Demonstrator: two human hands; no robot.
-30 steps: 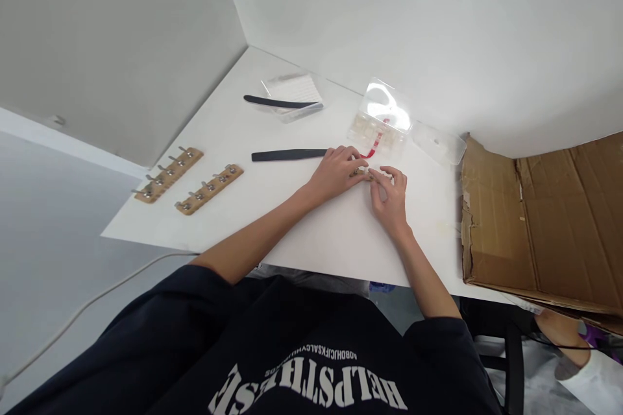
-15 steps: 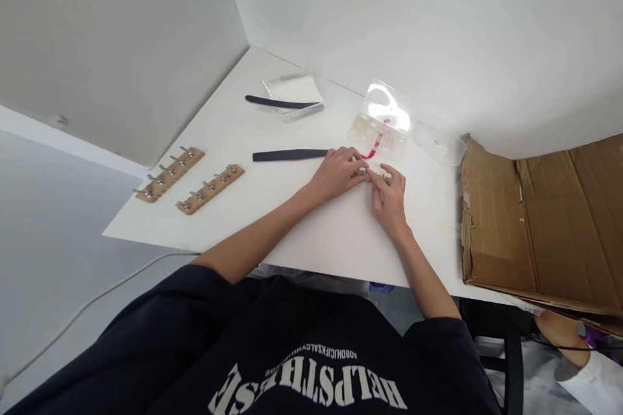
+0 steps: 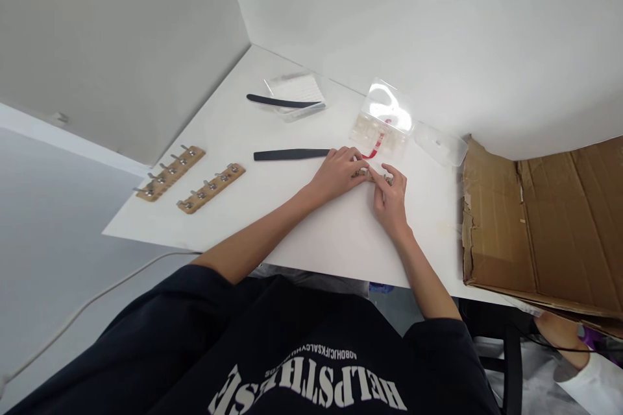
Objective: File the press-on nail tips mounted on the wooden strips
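My left hand (image 3: 337, 172) lies palm down on the white table (image 3: 292, 220), its fingertips holding one end of a small brown strip with metal studs (image 3: 370, 176). My right hand (image 3: 389, 198) meets it from the right, fingers pinched on the same strip. The strip is mostly hidden under the fingers. Just beyond the hands stands an open clear plastic box (image 3: 384, 123) with small parts and a red piece (image 3: 374, 149) at its near side.
Two brown studded strips (image 3: 171, 172) (image 3: 211, 187) lie at the table's left edge. Two black flat tools (image 3: 289, 155) (image 3: 282, 102) lie further back, one across a clear lid with white paper (image 3: 296, 92). A clear lid (image 3: 438, 142) and an open cardboard box (image 3: 540, 220) are at the right.
My right hand's fingers have shifted slightly toward the left hand on the small strip. Everything else stays put.
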